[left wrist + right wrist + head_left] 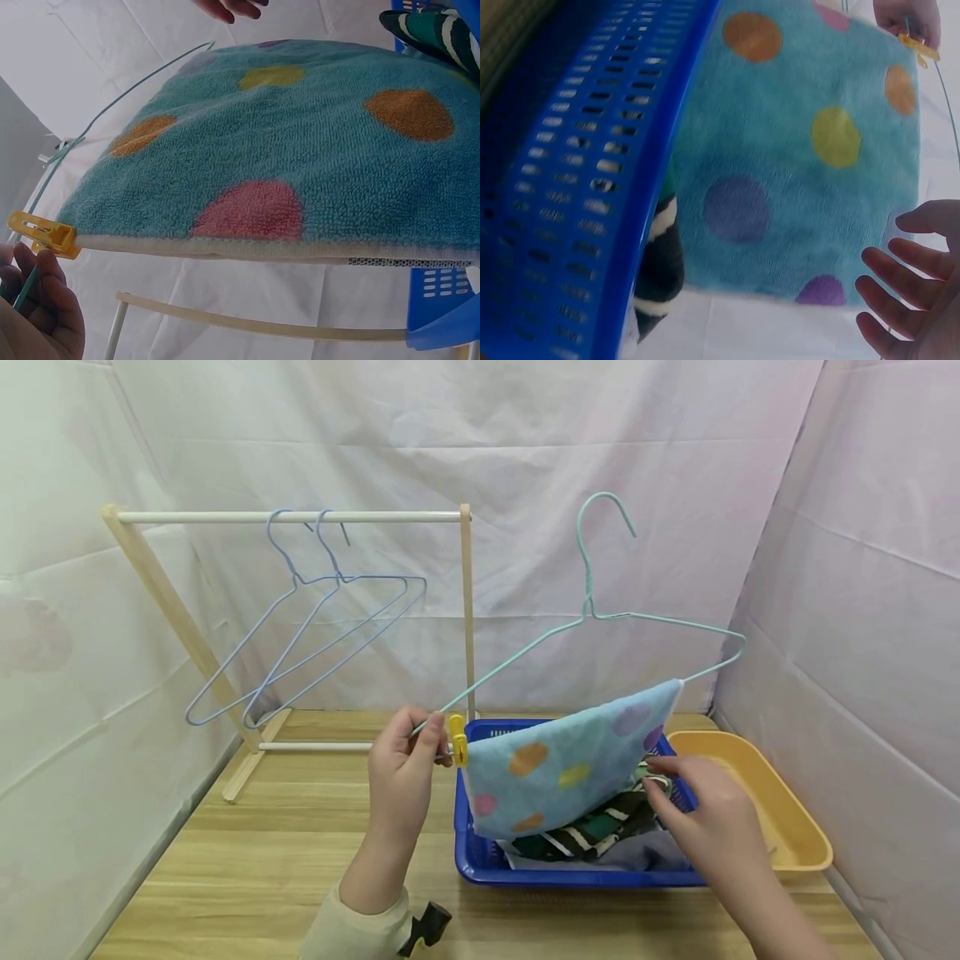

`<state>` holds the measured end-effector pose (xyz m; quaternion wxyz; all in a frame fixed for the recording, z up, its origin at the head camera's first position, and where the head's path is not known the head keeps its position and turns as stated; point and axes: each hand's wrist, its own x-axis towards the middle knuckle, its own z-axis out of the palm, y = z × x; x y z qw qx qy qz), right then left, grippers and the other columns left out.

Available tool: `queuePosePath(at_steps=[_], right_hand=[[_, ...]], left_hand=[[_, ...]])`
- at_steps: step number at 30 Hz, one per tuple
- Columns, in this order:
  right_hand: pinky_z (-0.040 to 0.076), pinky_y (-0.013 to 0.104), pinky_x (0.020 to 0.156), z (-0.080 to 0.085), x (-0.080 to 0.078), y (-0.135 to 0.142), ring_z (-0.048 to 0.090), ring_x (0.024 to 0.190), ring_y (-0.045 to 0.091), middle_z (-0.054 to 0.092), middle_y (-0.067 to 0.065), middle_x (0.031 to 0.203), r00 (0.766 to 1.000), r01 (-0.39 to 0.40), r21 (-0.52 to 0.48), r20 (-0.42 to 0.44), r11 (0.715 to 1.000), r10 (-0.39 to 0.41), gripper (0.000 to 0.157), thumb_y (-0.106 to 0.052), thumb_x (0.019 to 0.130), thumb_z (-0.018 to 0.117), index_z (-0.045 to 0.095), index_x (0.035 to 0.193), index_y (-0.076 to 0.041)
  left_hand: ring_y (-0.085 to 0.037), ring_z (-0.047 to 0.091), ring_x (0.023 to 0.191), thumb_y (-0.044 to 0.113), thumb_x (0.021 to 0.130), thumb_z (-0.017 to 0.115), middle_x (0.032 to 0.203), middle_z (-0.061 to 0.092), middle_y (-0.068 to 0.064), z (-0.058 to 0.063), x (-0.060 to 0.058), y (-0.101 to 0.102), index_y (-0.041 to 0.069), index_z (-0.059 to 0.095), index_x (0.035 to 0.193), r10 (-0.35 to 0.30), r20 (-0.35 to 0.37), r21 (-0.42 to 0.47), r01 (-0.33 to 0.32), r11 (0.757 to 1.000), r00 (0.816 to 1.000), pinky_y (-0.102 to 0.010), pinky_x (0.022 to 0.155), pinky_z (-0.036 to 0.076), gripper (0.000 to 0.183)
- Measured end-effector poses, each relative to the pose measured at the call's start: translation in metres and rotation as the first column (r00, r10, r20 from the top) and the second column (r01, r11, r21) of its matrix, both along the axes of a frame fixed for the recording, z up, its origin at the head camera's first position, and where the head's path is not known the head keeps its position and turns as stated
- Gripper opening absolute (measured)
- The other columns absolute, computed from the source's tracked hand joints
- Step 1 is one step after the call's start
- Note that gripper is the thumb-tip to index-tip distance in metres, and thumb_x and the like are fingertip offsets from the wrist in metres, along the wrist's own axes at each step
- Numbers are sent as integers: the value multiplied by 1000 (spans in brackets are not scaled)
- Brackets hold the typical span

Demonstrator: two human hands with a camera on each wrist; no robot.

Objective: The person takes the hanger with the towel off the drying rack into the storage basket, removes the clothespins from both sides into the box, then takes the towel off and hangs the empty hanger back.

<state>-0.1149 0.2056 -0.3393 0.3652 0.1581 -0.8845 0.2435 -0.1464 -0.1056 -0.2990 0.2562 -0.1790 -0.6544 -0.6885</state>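
Note:
A mint-green wire hanger [588,602] is held up by its lower left corner, which my left hand [408,764] grips. Over its bottom bar hangs a light blue towel [558,768] with coloured dots. One yellow clothespin [458,742] clamps the towel's left end to the bar, right beside my left fingertips; in the left wrist view the clothespin [45,234] sits at the towel's corner. My right hand [708,806] is near the towel's lower right side, over the basket. In the right wrist view that hand [915,289] has its fingers spread and holds nothing.
Below the towel stands a blue plastic basket [570,878] with dark striped cloth [592,831] and grey cloth [645,852] inside. An orange tray [780,802] lies behind it at right. Two blue hangers [337,578] hang on a rack [390,517] at left.

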Motion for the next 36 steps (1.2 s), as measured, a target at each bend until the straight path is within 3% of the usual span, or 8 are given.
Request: queuePosePath(at_steps=[7, 15, 19, 24, 36], right_hand=[[44, 29, 81, 6, 0, -16, 63, 88, 21, 71, 1, 94, 996, -78, -5, -31, 997, 78, 24, -3, 74, 79, 71, 97, -5], [41, 17, 88, 17, -1, -32, 62, 90, 19, 70, 2, 97, 977, -205, -39, -73, 978, 202, 23, -8, 79, 77, 71, 100, -4], [43, 18, 85, 20, -2, -40, 62, 89, 20, 71, 1, 97, 964, -247, -56, -117, 967, 239, 20, -20, 88, 72, 71, 101, -4], [42, 16, 87, 23, -3, -49, 62, 91, 20, 71, 2, 98, 956, -278, -91, -124, 956, 266, 37, -40, 97, 59, 71, 102, -5], [45, 20, 86, 23, -10, -73, 63, 90, 21, 70, 3, 97, 904, -387, -116, -245, 915, 352, 36, -38, 97, 59, 71, 100, -5]], left_hand=[[-15, 52, 59, 5, 100, 54, 68, 51, -8, -1, 0, 1, -7, 49, 79, -9, -10, 12, 9, 1000, 1000, -23, 56, 52, 25], [-15, 53, 60, 5, 100, 54, 69, 51, -9, -3, 0, 2, -6, 50, 80, -7, -5, 10, 7, 1000, 1000, -24, 56, 53, 24], [-16, 53, 60, 7, 100, 55, 69, 52, -8, -4, -1, 1, -6, 50, 79, -4, -5, 6, 4, 1000, 1000, -24, 56, 53, 24], [-16, 53, 59, 8, 100, 55, 69, 52, -8, -4, -2, 1, -5, 51, 79, 5, -6, 1, -5, 1000, 1000, -25, 56, 53, 25], [-16, 54, 60, 6, 100, 55, 71, 54, -10, -2, 1, 4, -6, 51, 80, 2, 18, 6, -2, 1000, 1000, -24, 56, 53, 23]])
